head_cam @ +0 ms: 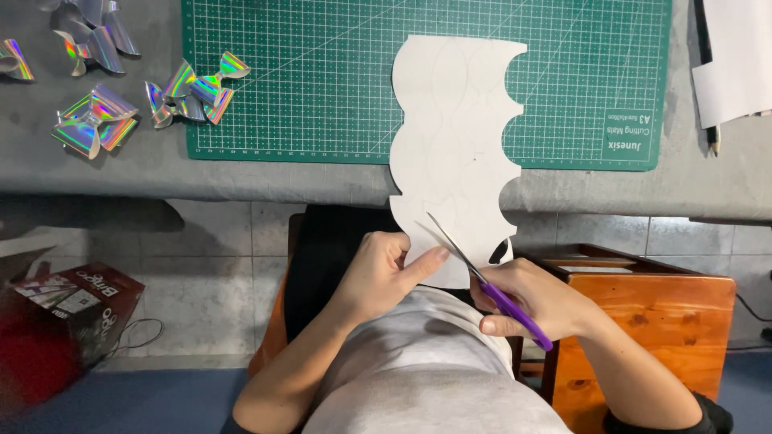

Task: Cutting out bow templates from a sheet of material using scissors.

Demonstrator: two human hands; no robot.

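Observation:
My left hand (384, 272) pinches the near left edge of a white sheet of paper (454, 137) whose sides are cut into scalloped curves. The sheet reaches from my lap up over the table edge onto a green cutting mat (322, 80). My right hand (535, 301) grips purple-handled scissors (482, 277), their blades open and pointing up-left into the sheet's near end.
Several shiny holographic bows (193, 90) lie on the grey table (121, 165) at the upper left. A wooden stool (651, 309) stands to my right, a dark cardboard box (68, 309) on the floor to my left. White paper and a pencil (712, 133) lie at the top right.

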